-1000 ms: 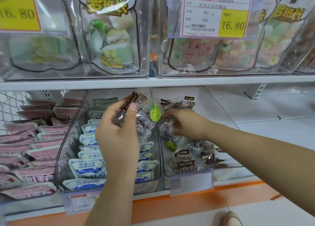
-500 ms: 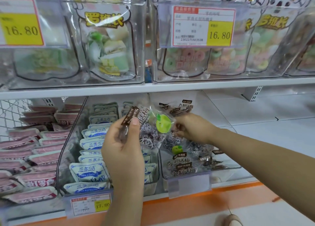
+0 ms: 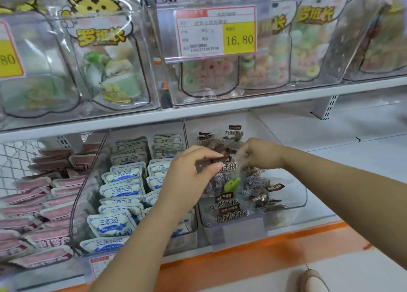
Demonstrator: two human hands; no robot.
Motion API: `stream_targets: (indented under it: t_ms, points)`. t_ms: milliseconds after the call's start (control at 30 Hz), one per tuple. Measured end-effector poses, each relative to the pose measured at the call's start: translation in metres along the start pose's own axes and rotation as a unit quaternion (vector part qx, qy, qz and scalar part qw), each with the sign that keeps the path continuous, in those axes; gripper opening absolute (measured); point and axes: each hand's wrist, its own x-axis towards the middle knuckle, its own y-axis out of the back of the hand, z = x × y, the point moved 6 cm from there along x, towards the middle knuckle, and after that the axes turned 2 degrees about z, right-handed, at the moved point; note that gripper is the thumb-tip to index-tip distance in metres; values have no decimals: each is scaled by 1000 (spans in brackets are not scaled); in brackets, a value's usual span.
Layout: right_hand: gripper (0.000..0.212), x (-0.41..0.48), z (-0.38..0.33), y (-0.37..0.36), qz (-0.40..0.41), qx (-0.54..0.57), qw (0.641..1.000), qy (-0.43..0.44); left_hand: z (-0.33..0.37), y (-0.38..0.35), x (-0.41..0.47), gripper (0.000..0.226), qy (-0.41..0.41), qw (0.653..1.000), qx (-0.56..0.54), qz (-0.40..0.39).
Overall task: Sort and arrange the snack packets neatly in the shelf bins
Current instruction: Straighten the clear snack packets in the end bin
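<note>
Both hands hold one clear plum snack packet (image 3: 222, 177) with dark sweets, a brown label and a green plum picture. My left hand (image 3: 189, 177) pinches its top left corner, and my right hand (image 3: 259, 153) grips its top right edge. The packet hangs over the clear plum bin (image 3: 295, 195) on the lower shelf, where more such packets (image 3: 229, 210) lie and stand. To the left, a clear bin (image 3: 88, 186) holds rows of white and blue packets (image 3: 121, 190).
Pink packets (image 3: 44, 203) fill the wire basket at far left. The upper shelf (image 3: 220, 109) carries clear bins of candy bags and a 16.80 price tag (image 3: 217, 32). Bare white shelf (image 3: 363, 157) lies right of the plum bin. An orange strip (image 3: 264, 256) edges the shelf front.
The packet has come down and to the right, from in front of the white and blue packets to over the plum bin. Both hands moved with it, and the view shifted upward.
</note>
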Motion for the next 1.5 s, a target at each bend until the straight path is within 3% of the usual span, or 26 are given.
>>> stream_targets:
  t_ms: [100,167,300,400,533,633,733,800,900,1000,1167,1267,1333,1433,1500]
  points:
    - [21,3,2,-1,0,29,1000,5,-3,-6,12,12,-13,990,118,-77]
    - [7,4,1,0,11,21,1000,9,0,-11,15,16,-47,962,236,-128]
    - [12,6,-5,-5,29,5,999,18,5,-35,6,18,-121,881,404,-216]
    - [12,11,-13,-11,33,-25,998,44,2,-48,6,31,-127,824,493,-249]
    - [13,9,-11,-10,27,-34,998,33,0,-54,16,23,-104,785,555,-254]
    - [18,-2,-13,-15,19,-64,996,52,-1,-47,21,21,-78,807,530,-249]
    - [22,-16,-12,-28,-5,-129,988,88,-4,-32,17,44,-42,848,469,-242]
    - [23,-22,-10,-30,-8,-156,983,99,-8,-27,11,48,-29,851,471,-232]
    - [22,-22,-13,-17,56,-164,979,105,-12,-32,3,39,-13,840,486,-241]
    - [27,-13,-14,-5,106,-174,975,83,-10,-34,1,34,1,855,468,-223]
    - [30,3,-15,-33,6,-237,970,50,-3,-24,-11,25,-37,953,296,-48]
    - [26,0,-18,-28,-14,-212,976,56,-6,-19,-16,24,-53,974,220,9]
    - [23,-3,-19,-11,48,-181,981,59,-10,-13,-14,25,-26,983,178,36]
    - [27,-1,-29,7,186,-244,947,94,-14,-3,-8,27,13,987,132,94]
    - [43,9,-33,-2,179,-298,934,86,-18,4,-6,28,48,986,102,123]
